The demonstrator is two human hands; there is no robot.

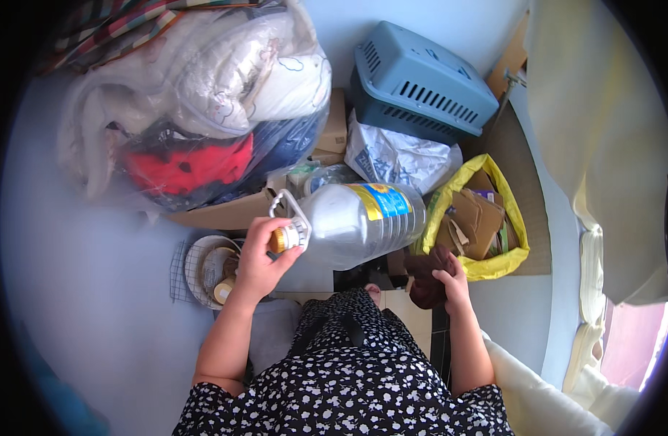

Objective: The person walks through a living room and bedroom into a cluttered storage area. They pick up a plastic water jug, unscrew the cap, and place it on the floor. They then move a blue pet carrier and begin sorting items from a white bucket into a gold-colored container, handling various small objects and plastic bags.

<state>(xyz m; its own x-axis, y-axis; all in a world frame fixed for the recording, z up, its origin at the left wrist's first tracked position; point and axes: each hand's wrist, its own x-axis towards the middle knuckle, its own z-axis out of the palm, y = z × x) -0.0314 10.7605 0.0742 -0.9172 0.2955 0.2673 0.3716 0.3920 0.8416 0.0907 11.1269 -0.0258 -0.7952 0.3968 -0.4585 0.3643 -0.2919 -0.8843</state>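
Note:
A large clear plastic bottle (341, 229) with a blue and yellow label lies sideways in the air in front of me, its base toward the right. My left hand (257, 254) grips it at the neck, by the orange-yellow cap and the white carrying handle; nothing shows inside it. In my right hand (454, 280) is a bunched dark brown cloth (428, 277), held just below the bottle's base. Beside that hand stands a yellow bag (521, 236), its mouth open around flattened cardboard pieces (479, 221).
A blue pet carrier (424, 83) sits at the back over a white plastic bag (399, 156). Clear bags of bedding (225, 80) and red fabric (196, 163) pile up at the left, above cardboard. A wire basket (203, 269) stands near my left forearm. Pale curtains (602, 131) hang at the right.

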